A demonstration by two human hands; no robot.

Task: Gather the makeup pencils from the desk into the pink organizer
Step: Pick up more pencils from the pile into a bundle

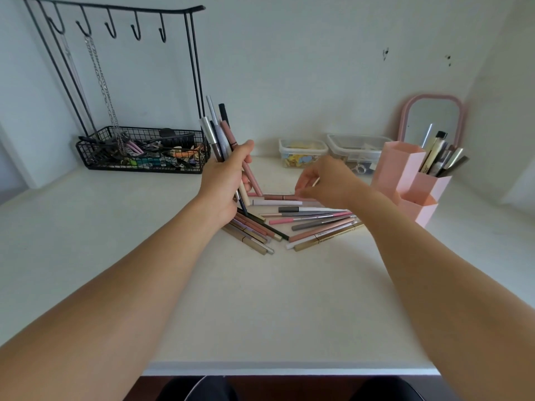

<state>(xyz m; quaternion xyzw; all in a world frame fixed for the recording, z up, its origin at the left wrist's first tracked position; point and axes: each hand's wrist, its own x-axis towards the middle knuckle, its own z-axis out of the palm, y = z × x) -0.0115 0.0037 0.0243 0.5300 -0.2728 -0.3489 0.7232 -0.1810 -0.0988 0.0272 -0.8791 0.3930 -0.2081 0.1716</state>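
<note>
left hand [228, 180]: my fingers clutch a pencil bundle [220, 134]
right hand [327, 180]: fingers pinching, contents unclear
progress: some in pink organizer [405, 175], loose pencils [304, 224] mid-table [260, 314]

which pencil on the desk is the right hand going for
The brown pencil at the far edge of the pile; the right hand's fingertips are at its end, the others lie nearer.

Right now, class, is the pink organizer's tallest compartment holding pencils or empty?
Cannot tell: the camera does not see inside the tallest compartment of the pink organizer, though nothing sticks out above its rim. The pencils stand in the compartment beside it.
</note>
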